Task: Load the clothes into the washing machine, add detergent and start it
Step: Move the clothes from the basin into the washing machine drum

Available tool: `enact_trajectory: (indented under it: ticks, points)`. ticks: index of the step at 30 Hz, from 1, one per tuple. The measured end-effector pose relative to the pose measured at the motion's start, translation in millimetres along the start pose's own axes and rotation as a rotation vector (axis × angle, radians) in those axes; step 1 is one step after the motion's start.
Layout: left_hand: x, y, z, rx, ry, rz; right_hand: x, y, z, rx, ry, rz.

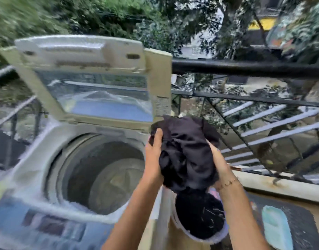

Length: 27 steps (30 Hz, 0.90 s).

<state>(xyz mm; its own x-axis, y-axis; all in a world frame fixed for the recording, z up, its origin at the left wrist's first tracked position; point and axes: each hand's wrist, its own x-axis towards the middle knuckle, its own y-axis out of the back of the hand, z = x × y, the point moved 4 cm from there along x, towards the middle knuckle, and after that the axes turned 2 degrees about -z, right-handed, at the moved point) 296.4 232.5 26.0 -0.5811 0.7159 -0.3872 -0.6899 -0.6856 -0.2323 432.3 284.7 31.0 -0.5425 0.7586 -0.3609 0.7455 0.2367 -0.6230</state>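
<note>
I saw the bundle [185,152] of dark clothes held up just right of the drum [101,177], its long axis about upright. The left hand [154,152], nearer to the drum, gripped one side with curled fingers. The right hand [218,159] clasped the far side, its fingers mostly hidden in cloth.

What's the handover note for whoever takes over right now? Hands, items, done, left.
Left hand and right hand: both grip the dark bundle of clothes, held up above the basket, just right of the drum opening.
Washing machine: lid is up, and no clothes show in the drum.
The basket, beside the machine, still holds more dark clothes.
Done: lid opened, first bundle lifted.
Left: drop this bundle in, load the rest, add detergent (none in view), close the lid, start at the control panel.
</note>
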Motion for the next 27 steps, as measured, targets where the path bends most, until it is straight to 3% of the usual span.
enact_trajectory:
  ticks: [6, 12, 14, 19, 23, 27]
  points:
    - [25.4, 135.5, 71.5, 0.057, -0.032, 0.105, 23.2, -141.1, 53.5, -0.142, -0.006, -0.098]
    - [72.4, 229.6, 99.3, 0.103, 0.041, 0.159, 60.2, -213.5, 121.4, -0.276, -0.147, -0.07]
    - [88.7, 245.1, 100.8, 0.104, 0.032, 0.159, 71.7, -220.8, 133.9, -0.355, -0.146, -0.006]
    - [131.4, 271.8, 83.3, 0.264, 0.042, 0.117, 106.8, -223.3, 167.6, -0.261, -0.174, 0.032]
    - [164.3, 292.5, 37.7, 0.445, 0.274, 0.065, 140.1, -163.0, 198.5, -0.588, -0.165, 0.286]
    - [139.7, 287.6, 40.8, 0.595, 0.252, 0.042, 120.2, -154.6, 196.6, -0.888, -0.187, 0.377]
